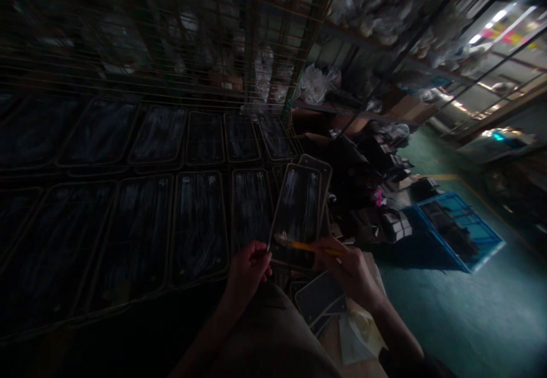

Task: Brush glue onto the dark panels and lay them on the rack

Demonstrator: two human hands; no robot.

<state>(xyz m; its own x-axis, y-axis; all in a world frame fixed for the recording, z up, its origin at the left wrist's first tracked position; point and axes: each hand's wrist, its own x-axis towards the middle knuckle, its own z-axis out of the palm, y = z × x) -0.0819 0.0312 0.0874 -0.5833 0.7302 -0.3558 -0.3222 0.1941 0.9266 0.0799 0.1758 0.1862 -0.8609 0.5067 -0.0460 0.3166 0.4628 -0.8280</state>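
Observation:
My right hand is closed round the yellow handle of a brush. The brush's pale bristles point left, over the lower part of a dark rectangular panel with a light rim and whitish streaks. At that panel's lower left edge, the fingers of my left hand are pinched on the rim. Beneath the panel, another dark panel sticks out at the upper right. Between my forearms lie more grey panels, stacked askew and without visible streaks.
Two rows of streaked panels fill the surface to the left. Behind them rises a wire mesh, with shelves of plastic-wrapped goods beyond. On the right, a blue crate stands on the green floor. Crumpled paper lies by my right forearm.

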